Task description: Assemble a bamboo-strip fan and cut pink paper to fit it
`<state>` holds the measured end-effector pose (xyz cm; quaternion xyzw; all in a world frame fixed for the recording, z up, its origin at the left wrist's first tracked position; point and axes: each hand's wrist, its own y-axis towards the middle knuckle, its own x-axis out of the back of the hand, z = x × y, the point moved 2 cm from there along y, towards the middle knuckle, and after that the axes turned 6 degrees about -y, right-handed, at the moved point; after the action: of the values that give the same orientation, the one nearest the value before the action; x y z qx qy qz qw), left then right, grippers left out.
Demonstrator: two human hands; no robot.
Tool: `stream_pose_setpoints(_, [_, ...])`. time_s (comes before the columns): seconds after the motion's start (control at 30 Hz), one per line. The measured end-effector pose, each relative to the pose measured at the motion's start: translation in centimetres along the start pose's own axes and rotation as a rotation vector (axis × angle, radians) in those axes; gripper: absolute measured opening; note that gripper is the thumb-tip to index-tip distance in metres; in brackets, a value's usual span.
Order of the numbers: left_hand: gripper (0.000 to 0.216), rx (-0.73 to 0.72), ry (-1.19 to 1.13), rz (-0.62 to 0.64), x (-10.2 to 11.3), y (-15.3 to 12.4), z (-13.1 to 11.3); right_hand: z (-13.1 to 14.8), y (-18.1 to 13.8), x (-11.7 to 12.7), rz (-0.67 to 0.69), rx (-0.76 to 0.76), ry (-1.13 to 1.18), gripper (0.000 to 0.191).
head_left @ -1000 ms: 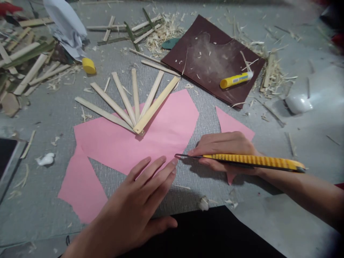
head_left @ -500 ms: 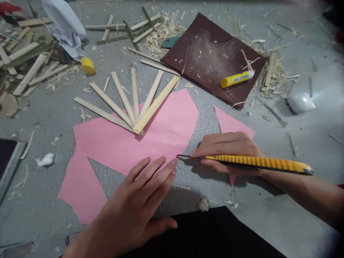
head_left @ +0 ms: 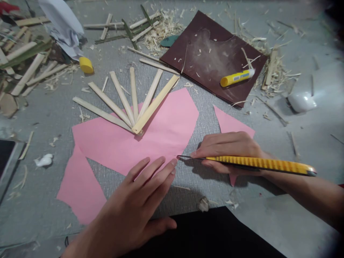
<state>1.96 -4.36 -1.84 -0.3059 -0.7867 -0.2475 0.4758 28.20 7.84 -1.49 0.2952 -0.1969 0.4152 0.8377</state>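
Observation:
A large piece of pink paper lies flat, with several wooden strips fanned out on it and joined at their lower ends. My left hand rests palm down, its fingertips on the paper's lower edge and its thumb apart. In my right hand is a yellow utility knife, its blade pointing left. The blade tip touches the pink paper just beside my left fingertips. One pink offcut sits partly under my right hand; another pink offcut lies at the lower left.
A dark brown board at the back carries a yellow glue stick. Its yellow cap stands near crumpled white paper. Bamboo scraps and shavings litter the far side. A dark-screened device edges in at left.
Hardly anything differs. The view has shifted very slightly, and both hands and the knife blade stay at nearly the same spot on the paper.

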Motion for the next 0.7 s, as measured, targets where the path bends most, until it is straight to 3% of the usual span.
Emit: stream_pose_setpoints(0.7, [0.085, 0.061, 0.049, -0.049, -0.4, 1.0, -0.4, 0.0, -0.4, 0.1, 0.025, -0.003, -0.022, 0.036])
